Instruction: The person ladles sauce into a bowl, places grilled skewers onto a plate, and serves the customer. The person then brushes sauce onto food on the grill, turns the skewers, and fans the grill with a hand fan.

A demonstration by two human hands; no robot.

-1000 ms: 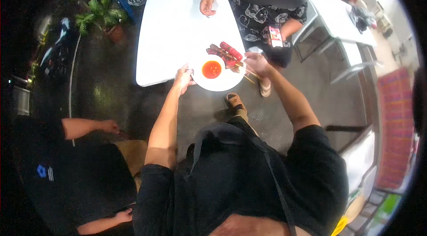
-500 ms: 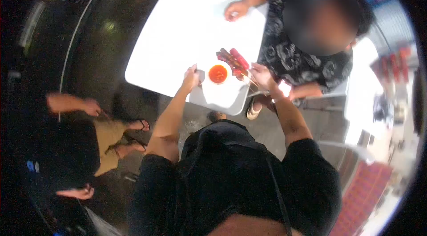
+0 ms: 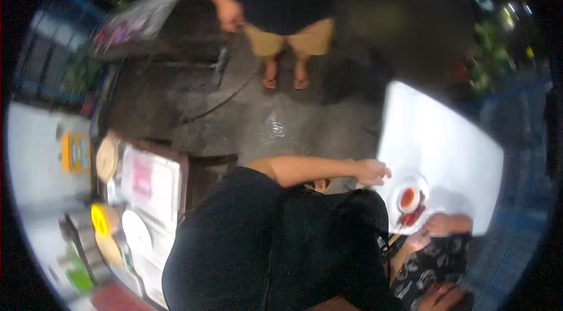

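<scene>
My left hand (image 3: 372,172) is over the near edge of the white table, just beside the white plate (image 3: 402,182). Its fingers are loosely bent and blurred, with nothing visible in them. On the plate stand a white bowl of red-orange sauce (image 3: 408,199) and dark red skewered pieces (image 3: 412,217). What looks like my right hand (image 3: 417,242) is at the skewer end of the plate, partly blurred. I cannot make out whether its fingers hold anything. Close by is the hand (image 3: 441,225) of a seated person in a black patterned shirt.
A standing person in tan shorts (image 3: 290,38) is ahead. The white table (image 3: 448,146) lies to the right. At the left is a counter with a white tray (image 3: 151,181), a yellow container (image 3: 101,220) and a white round lid or plate (image 3: 136,232).
The view has swung to the left, putting the table at right and a counter in view at left. My left hand appears beside the plate; its fingers look looser than before.
</scene>
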